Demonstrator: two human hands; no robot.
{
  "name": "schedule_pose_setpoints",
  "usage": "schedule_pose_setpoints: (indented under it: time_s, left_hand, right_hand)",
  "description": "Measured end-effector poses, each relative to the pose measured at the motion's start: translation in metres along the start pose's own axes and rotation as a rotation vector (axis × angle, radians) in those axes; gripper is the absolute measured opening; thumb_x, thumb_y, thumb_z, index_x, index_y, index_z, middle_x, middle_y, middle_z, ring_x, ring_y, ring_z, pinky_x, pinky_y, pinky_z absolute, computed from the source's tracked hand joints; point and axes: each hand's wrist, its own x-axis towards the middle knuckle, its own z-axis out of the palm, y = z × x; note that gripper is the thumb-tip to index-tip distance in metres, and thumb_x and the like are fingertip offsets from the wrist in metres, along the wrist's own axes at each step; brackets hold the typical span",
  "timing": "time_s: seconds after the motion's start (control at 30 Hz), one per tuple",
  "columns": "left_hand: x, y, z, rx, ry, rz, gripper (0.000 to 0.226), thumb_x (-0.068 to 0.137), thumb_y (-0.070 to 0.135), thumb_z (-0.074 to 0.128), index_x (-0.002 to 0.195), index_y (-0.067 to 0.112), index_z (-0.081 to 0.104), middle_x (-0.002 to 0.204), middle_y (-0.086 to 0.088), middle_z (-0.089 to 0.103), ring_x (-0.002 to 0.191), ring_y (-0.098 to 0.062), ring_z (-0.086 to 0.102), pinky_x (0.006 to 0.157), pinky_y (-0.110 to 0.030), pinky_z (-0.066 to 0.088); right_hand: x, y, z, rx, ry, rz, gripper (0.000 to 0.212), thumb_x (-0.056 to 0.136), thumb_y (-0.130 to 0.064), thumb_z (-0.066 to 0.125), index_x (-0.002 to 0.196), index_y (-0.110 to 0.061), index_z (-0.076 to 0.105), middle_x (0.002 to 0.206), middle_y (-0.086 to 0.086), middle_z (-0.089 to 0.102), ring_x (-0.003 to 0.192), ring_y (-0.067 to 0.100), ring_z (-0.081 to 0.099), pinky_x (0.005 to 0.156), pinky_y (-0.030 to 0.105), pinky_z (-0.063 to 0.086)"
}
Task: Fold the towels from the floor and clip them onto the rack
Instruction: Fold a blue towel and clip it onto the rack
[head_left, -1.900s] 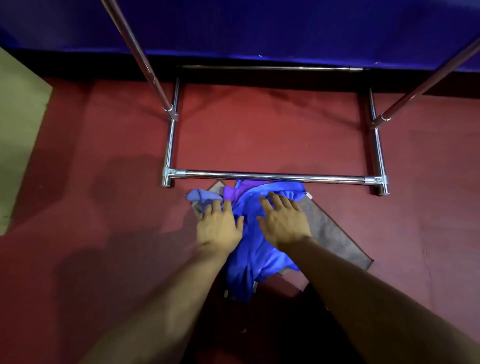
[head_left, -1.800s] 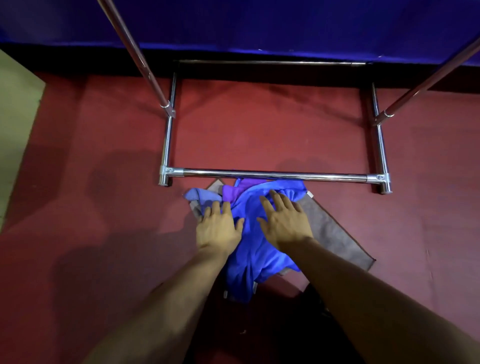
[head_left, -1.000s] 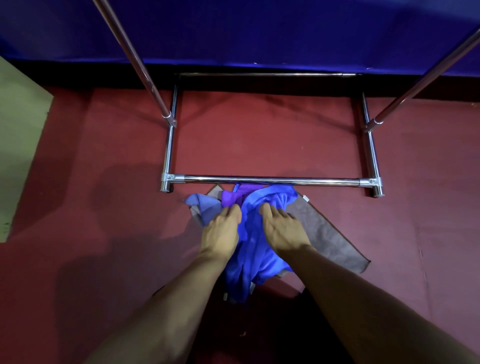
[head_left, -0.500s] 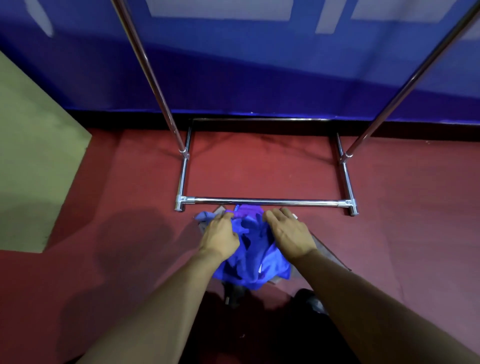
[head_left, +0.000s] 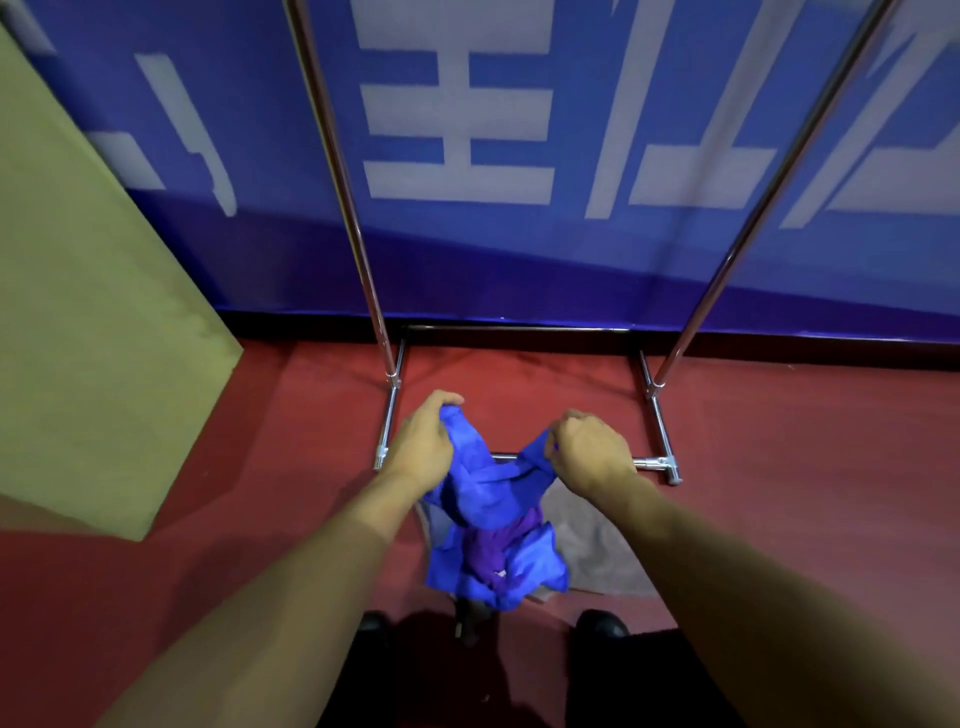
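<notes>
The left hand (head_left: 423, 446) grips one top corner of the blue towel (head_left: 485, 499). The right hand (head_left: 584, 451) grips the other top corner, with its fingers curled tight round the cloth. The towel hangs down between the two hands and sags in the middle. Its lower part is bunched up. A purple cloth (head_left: 496, 545) hangs in the folds below the hands. I cannot tell if it is caught in the blue towel or only lies behind it.

Under the right hand a grey towel (head_left: 592, 540) lies flat on the floor (head_left: 779, 493). The floor is red and looks soft, like carpet. It spreads out on both sides of the hands.

Just past the hands stands the rack (head_left: 657, 415). It is made of shiny metal pipes. Its low bar runs behind the hands, and the blue towel hides part of it. Two tall poles go up from the base, one beyond the left hand and one beyond the right hand.

Behind the rack is a blue wall banner (head_left: 493, 249) with big white shapes on it. Far out past the left hand a yellow-green board (head_left: 88, 312) leans over the floor. Below the arms two dark shoes (head_left: 602, 623) show.
</notes>
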Motion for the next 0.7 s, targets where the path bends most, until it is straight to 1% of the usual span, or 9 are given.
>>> schedule_pose_setpoints:
  time_s: [0.13,0.23,0.3,0.33,0.43,0.5,0.53,0.63,0.7]
  left_hand:
    - [-0.006,0.023,-0.014,-0.054,0.003,0.181,0.050,0.089,-0.006,0.046,0.123,0.027,0.061,0.118,0.013,0.066,0.116,-0.009,0.060,0.097,-0.011,0.037]
    - [-0.013,0.031,-0.029,0.007,-0.074,0.309,0.057,0.088,-0.005,0.045,0.131,0.030,0.059,0.127,0.016,0.065,0.123,-0.004,0.057,0.101,-0.006,0.034]
    - [-0.016,0.034,-0.034,0.073,-0.134,0.384,0.064,0.088,-0.004,0.044,0.140,0.032,0.054,0.135,0.014,0.061,0.126,0.000,0.053,0.102,-0.004,0.032]
    - [-0.018,0.035,-0.034,0.101,-0.165,0.420,0.067,0.088,-0.004,0.043,0.143,0.034,0.050,0.138,0.014,0.059,0.127,0.001,0.051,0.103,-0.003,0.031]
    - [-0.018,0.038,-0.034,0.162,-0.243,0.485,0.070,0.088,0.007,0.042,0.146,0.046,0.040,0.144,0.019,0.054,0.132,-0.003,0.051,0.110,-0.019,0.037]
    - [-0.015,0.038,-0.034,0.203,-0.259,0.495,0.067,0.090,0.015,0.044,0.146,0.052,0.035,0.144,0.022,0.053,0.132,-0.004,0.052,0.110,-0.030,0.043]
    - [-0.015,0.038,-0.033,0.206,-0.259,0.506,0.064,0.093,0.018,0.047,0.146,0.052,0.035,0.143,0.023,0.053,0.131,-0.004,0.052,0.108,-0.032,0.044]
    - [-0.019,0.042,-0.027,0.157,-0.211,0.548,0.051,0.097,0.027,0.059,0.143,0.043,0.044,0.137,0.022,0.057,0.125,-0.003,0.056,0.104,-0.029,0.046]
    - [-0.021,0.043,-0.024,0.129,-0.133,0.570,0.047,0.094,0.031,0.065,0.138,0.038,0.049,0.124,0.019,0.058,0.114,-0.002,0.058,0.098,-0.025,0.046]
  right_hand:
    - [-0.009,-0.014,-0.018,-0.044,-0.035,0.086,0.035,0.085,-0.019,0.051,0.115,-0.006,0.064,0.124,0.012,0.057,0.117,0.035,0.055,0.095,0.041,0.044]
    - [-0.016,-0.018,-0.024,-0.015,-0.023,0.130,0.035,0.085,-0.021,0.048,0.115,-0.010,0.062,0.122,0.011,0.053,0.114,0.037,0.054,0.094,0.044,0.043]
    - [-0.018,-0.017,-0.023,0.278,0.010,0.068,0.038,0.077,-0.015,0.054,0.114,-0.020,0.059,0.124,0.007,0.051,0.114,0.036,0.056,0.094,0.043,0.045]
    - [-0.017,-0.016,-0.021,0.457,-0.007,-0.003,0.050,0.072,-0.011,0.057,0.120,-0.022,0.056,0.131,0.004,0.049,0.121,0.031,0.055,0.100,0.042,0.044]
    - [-0.016,-0.022,-0.017,0.714,-0.087,-0.278,0.081,0.068,-0.014,0.067,0.145,-0.016,0.039,0.150,0.002,0.039,0.140,0.014,0.038,0.116,0.025,0.029]
    - [-0.016,-0.027,-0.017,0.754,-0.121,-0.310,0.073,0.074,-0.010,0.073,0.141,-0.015,0.044,0.141,0.001,0.051,0.130,0.011,0.048,0.108,0.014,0.033]
    - [-0.016,-0.029,-0.018,0.749,-0.116,-0.295,0.064,0.077,-0.011,0.074,0.136,-0.016,0.049,0.133,-0.002,0.058,0.121,0.011,0.054,0.102,0.014,0.038]
    - [-0.017,-0.032,-0.022,0.702,-0.017,-0.275,0.042,0.082,-0.021,0.071,0.122,-0.020,0.056,0.113,-0.008,0.066,0.104,0.011,0.062,0.093,0.028,0.048]
    - [-0.020,-0.034,-0.026,0.738,0.039,-0.275,0.035,0.082,-0.021,0.066,0.115,-0.026,0.056,0.105,-0.013,0.068,0.096,0.010,0.065,0.088,0.030,0.050]
